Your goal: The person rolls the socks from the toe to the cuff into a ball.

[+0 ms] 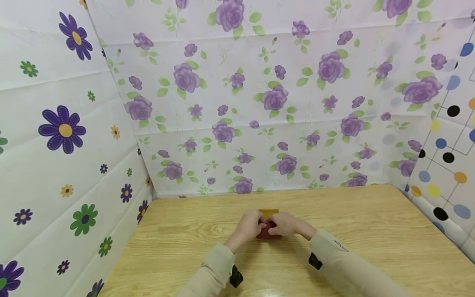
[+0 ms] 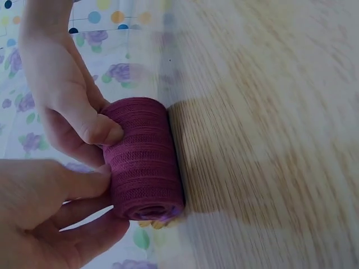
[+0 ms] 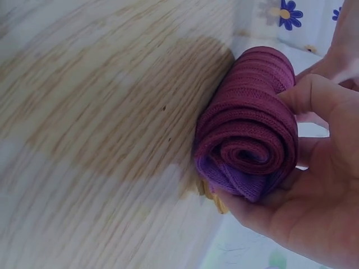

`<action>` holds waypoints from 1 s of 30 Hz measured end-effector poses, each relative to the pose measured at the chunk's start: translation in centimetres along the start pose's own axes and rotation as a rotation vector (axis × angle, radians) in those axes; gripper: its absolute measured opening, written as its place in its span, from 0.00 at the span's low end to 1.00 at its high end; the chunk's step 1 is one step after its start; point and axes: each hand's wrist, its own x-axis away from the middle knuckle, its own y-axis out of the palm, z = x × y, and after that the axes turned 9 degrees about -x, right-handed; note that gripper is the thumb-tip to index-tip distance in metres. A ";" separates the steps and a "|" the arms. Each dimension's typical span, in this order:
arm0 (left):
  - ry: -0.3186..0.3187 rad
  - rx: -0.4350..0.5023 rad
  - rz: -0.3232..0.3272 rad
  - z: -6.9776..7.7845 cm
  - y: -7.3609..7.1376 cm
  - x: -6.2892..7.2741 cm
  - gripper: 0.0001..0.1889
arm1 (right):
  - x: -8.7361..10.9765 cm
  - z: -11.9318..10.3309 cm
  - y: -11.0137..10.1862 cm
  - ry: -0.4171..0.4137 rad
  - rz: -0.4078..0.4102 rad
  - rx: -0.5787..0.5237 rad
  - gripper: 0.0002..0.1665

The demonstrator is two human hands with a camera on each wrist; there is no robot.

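A roll of maroon ribbed knit lies crosswise on the wooden table in front of me. My left hand grips its left end, thumb on the near side and fingers wrapped behind. At the right end my right hand holds it the same way. Coiled layers show at the end of the knit roll in the right wrist view, with a purple knit part folded beneath them. A flat yellow piece sticks out behind the roll, partly covered by my fingers.
The wooden table reaches back to a sheet with purple roses. A daisy-patterned sheet hangs on the left, a dotted one on the right. Dark straps sit at both wrists.
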 end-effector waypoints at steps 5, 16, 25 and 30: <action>0.077 -0.074 -0.089 0.4 -0.6 0.1 0.07 | 0.0 0.2 0.2 0.018 -0.012 -0.068 0.09; 0.078 -0.218 -0.126 1.1 -0.4 -0.4 0.19 | -0.1 0.3 0.8 -0.056 0.000 -0.123 0.07; 0.074 -0.260 -0.066 1.0 0.3 -1.1 0.14 | -0.2 0.3 1.4 -0.088 0.081 -0.133 0.13; 0.087 -0.248 -0.123 1.1 -0.2 -1.5 0.14 | 0.0 0.1 1.9 0.014 0.096 -0.101 0.13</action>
